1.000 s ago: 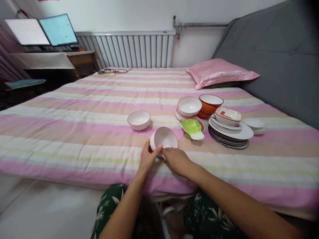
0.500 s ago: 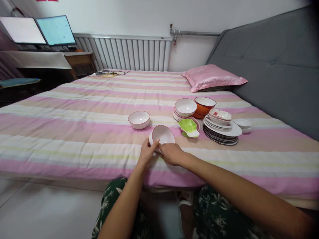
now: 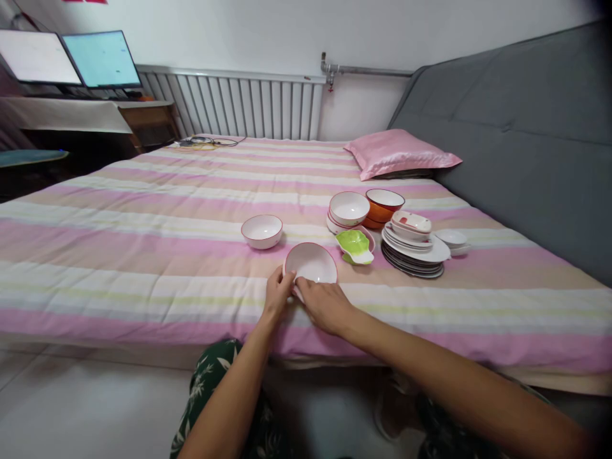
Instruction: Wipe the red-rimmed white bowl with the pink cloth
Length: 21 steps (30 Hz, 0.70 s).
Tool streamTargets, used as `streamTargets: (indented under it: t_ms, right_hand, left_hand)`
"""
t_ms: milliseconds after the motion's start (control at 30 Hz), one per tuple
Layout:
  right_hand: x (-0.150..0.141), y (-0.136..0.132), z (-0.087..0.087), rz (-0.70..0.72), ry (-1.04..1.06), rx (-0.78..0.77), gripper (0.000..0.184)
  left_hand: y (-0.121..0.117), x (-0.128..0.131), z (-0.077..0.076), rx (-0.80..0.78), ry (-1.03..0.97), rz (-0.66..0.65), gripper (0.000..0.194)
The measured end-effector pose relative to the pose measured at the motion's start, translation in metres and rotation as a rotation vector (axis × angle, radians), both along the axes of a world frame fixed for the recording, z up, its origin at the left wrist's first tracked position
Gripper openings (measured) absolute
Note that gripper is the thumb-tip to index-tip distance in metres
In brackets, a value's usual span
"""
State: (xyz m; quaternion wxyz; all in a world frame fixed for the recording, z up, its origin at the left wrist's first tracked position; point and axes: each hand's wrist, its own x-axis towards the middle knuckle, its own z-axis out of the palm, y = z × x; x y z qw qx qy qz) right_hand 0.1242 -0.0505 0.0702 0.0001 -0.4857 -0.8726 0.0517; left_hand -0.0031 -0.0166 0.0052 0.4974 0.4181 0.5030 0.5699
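Observation:
Both my hands grip one white bowl [image 3: 312,261] with a thin red rim, low over the near part of the bed. My left hand [image 3: 279,292] is closed on its left side, thumb at the rim. Closed at the near rim, my right hand [image 3: 326,305] covers part of the bowl's front. A matching bowl [image 3: 262,231] stands upright just beyond and to the left. To the right is a green leaf-shaped dish [image 3: 354,246], with a pink-edged dish under it, in front of a stack of red-rimmed white bowls [image 3: 349,209].
Orange bowls [image 3: 380,213] stand behind the white stack. Farther right are a pile of plates [image 3: 438,250] topped with rectangular dishes [image 3: 411,223], and small white dishes [image 3: 452,240]. A pink pillow [image 3: 401,153] lies near the grey headboard [image 3: 516,127]. Cables [image 3: 210,141] lie at the bed's far edge.
The bowl in my hands has turned so its inside faces up more, and my right hand has shifted along the near rim. The view has swung slightly right.

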Motion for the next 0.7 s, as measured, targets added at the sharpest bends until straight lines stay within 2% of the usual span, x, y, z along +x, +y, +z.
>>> streamTargets:
  t_ms: [133,300,400,500,700]
  right_hand:
    - [0.011,-0.014,-0.001,0.052,0.063,0.084,0.034]
    - [0.044,-0.01,-0.02,0.196,0.223,0.112,0.043]
    - [0.064,-0.002,-0.032,0.253,0.279,0.167,0.048]
    - [0.082,0.007,-0.044,0.246,0.305,0.22,0.044]
    - [0.103,0.015,-0.067,0.229,0.352,0.212,0.045]
  left_hand:
    - [-0.011,0.012,-0.002,-0.025,-0.082,-0.101,0.029]
    - [-0.014,0.027,-0.002,-0.027,-0.084,-0.168,0.031]
    - [-0.008,0.037,-0.001,0.051,-0.024,-0.159,0.039]
    - [-0.001,0.05,-0.002,0.138,0.033,-0.193,0.047]
    - [0.009,0.062,-0.004,0.182,0.075,-0.289,0.056]
